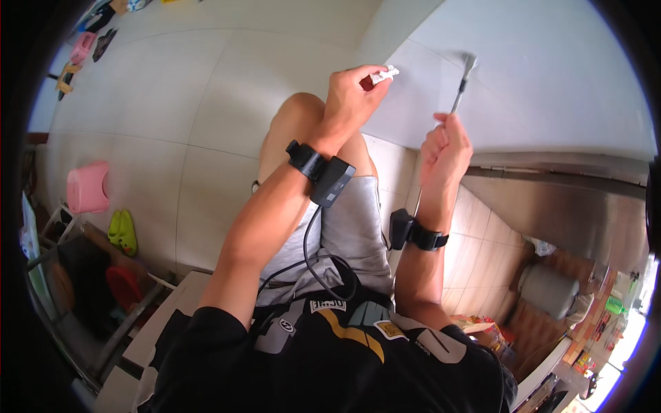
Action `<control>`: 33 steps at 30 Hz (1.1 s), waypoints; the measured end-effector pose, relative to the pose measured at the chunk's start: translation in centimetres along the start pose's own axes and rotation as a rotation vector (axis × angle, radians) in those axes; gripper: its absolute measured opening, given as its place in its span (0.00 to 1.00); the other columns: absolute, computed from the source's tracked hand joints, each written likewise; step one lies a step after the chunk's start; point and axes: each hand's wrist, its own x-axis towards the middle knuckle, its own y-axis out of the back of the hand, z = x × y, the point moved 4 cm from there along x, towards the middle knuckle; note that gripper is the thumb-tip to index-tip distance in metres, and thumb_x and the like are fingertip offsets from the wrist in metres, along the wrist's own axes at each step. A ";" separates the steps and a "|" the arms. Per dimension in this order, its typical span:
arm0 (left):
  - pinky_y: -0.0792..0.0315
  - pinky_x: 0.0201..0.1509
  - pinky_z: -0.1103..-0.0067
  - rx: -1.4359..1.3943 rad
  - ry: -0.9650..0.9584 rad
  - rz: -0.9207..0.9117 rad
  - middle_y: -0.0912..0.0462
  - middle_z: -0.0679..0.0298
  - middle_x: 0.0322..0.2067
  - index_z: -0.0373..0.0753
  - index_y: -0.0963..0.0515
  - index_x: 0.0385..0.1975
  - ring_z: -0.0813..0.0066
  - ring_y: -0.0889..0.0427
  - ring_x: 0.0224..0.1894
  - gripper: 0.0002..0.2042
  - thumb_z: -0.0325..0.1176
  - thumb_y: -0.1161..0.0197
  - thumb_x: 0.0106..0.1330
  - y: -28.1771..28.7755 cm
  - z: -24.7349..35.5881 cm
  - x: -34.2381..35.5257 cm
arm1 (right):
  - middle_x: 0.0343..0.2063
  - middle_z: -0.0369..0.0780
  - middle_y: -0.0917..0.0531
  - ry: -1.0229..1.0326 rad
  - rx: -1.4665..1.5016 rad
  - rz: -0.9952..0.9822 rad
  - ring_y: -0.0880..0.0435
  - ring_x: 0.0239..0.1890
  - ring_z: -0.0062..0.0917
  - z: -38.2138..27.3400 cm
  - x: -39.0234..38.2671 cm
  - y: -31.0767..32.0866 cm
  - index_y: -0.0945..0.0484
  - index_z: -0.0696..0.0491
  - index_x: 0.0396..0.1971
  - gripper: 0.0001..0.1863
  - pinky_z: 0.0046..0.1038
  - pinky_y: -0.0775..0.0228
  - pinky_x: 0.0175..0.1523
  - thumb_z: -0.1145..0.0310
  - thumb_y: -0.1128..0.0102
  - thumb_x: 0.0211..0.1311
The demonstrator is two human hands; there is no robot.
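My left hand [354, 96] is closed, pinching a small crumpled white piece of tissue or cloth [385, 75] near the edge of a pale wall. To its right, my right hand [446, 148] grips a slim metal rod tool. This long-handled tool [466, 77] has a dark collar and a flat, pale head, which lies against or close to the pale wall surface [551, 89]. Whether the head touches the surface, I cannot tell. Part of the rod also shows below my right hand, beside the wrist. The fingers partly hide both held things.
A metal-edged counter [551, 165] runs along the right. A grey rounded container [549, 290] stands lower right. On the left are a pink stool [88, 187], green clogs [122, 233] and a dark chair [82, 282]. A black cable [313, 272] hangs from my left wrist device.
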 end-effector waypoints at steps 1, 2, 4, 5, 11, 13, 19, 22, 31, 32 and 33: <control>0.29 0.26 0.84 -0.004 0.012 -0.013 0.20 0.69 0.19 0.33 0.15 0.40 0.86 0.25 0.21 0.10 0.30 0.30 0.62 0.0 0.1 -0.3 | 0.15 0.26 0.39 0.053 0.007 -0.008 0.46 0.14 0.09 -1.5 -0.1 -0.8 0.23 0.62 0.36 0.15 0.19 0.60 0.19 0.64 0.45 0.73; 0.27 0.28 0.82 0.071 -0.048 -0.057 0.17 0.64 0.22 0.34 0.15 0.40 0.81 0.23 0.22 0.10 0.28 0.30 0.61 0.1 0.4 -0.5 | 0.15 0.26 0.39 0.107 0.013 -0.017 0.46 0.15 0.09 -2.8 -0.2 -1.6 0.23 0.63 0.36 0.15 0.19 0.60 0.19 0.64 0.46 0.73; 0.25 0.30 0.80 0.138 -0.112 -0.113 0.15 0.59 0.25 0.34 0.15 0.40 0.76 0.20 0.24 0.10 0.27 0.31 0.60 0.1 0.6 -0.5 | 0.15 0.26 0.39 0.140 0.000 0.003 0.46 0.15 0.09 -4.4 0.0 -2.1 0.23 0.63 0.36 0.15 0.19 0.60 0.19 0.64 0.46 0.73; 0.25 0.30 0.79 0.144 -0.100 -0.127 0.14 0.57 0.26 0.34 0.15 0.40 0.74 0.19 0.24 0.10 0.27 0.31 0.59 0.1 0.4 -0.6 | 0.16 0.26 0.40 0.160 -0.018 -0.032 0.47 0.16 0.09 -4.7 0.2 -2.3 0.25 0.63 0.38 0.14 0.19 0.60 0.20 0.64 0.47 0.73; 0.29 0.26 0.82 0.118 -0.190 -0.098 0.18 0.64 0.19 0.36 0.14 0.41 0.81 0.24 0.20 0.10 0.28 0.29 0.60 -0.7 -0.4 -0.7 | 0.15 0.26 0.41 -0.014 -0.002 -0.043 0.48 0.15 0.10 -0.1 -0.2 -1.4 0.25 0.63 0.37 0.14 0.20 0.59 0.19 0.65 0.48 0.72; 0.29 0.26 0.82 0.166 -0.198 -0.175 0.18 0.64 0.19 0.36 0.14 0.41 0.81 0.25 0.20 0.09 0.27 0.30 0.60 -0.8 -0.1 -0.8 | 0.13 0.26 0.38 0.094 -0.055 0.027 0.46 0.14 0.09 -1.1 -0.9 -1.5 0.21 0.63 0.34 0.16 0.19 0.60 0.19 0.63 0.45 0.72; 0.23 0.32 0.79 0.140 -0.148 -0.153 0.13 0.56 0.28 0.34 0.15 0.40 0.73 0.17 0.26 0.09 0.26 0.32 0.60 -0.7 -0.1 -0.7 | 0.13 0.25 0.38 0.317 -0.142 0.032 0.46 0.14 0.08 -5.7 -0.3 -3.7 0.20 0.63 0.32 0.18 0.19 0.59 0.19 0.62 0.46 0.72; 0.23 0.31 0.80 0.185 -0.175 -0.134 0.13 0.57 0.27 0.33 0.15 0.40 0.75 0.17 0.25 0.09 0.25 0.32 0.60 0.2 0.1 -0.7 | 0.13 0.26 0.37 0.269 -0.175 0.066 0.44 0.14 0.09 -2.0 -0.3 -1.6 0.19 0.61 0.31 0.17 0.19 0.57 0.19 0.62 0.47 0.72; 0.28 0.30 0.85 0.031 0.049 -0.097 0.16 0.68 0.25 0.31 0.16 0.43 0.85 0.21 0.25 0.11 0.27 0.31 0.63 -0.8 0.2 0.7 | 0.15 0.27 0.34 0.213 -0.275 0.139 0.42 0.17 0.09 -2.9 -0.7 -0.6 0.17 0.60 0.28 0.19 0.21 0.54 0.21 0.60 0.45 0.69; 0.28 0.29 0.85 0.055 0.020 -0.090 0.16 0.67 0.25 0.30 0.16 0.43 0.85 0.21 0.25 0.11 0.27 0.31 0.63 -0.6 0.7 1.0 | 0.15 0.27 0.34 0.217 -0.259 0.153 0.42 0.17 0.09 -3.3 -0.4 -0.5 0.17 0.60 0.28 0.19 0.21 0.54 0.21 0.60 0.45 0.69; 0.27 0.29 0.86 0.077 -0.008 -0.084 0.15 0.67 0.25 0.30 0.16 0.43 0.85 0.21 0.25 0.11 0.27 0.30 0.63 -0.6 1.6 1.2 | 0.15 0.27 0.34 0.244 -0.252 0.142 0.42 0.17 0.09 -3.8 -0.1 -0.5 0.17 0.60 0.28 0.19 0.21 0.54 0.21 0.59 0.45 0.69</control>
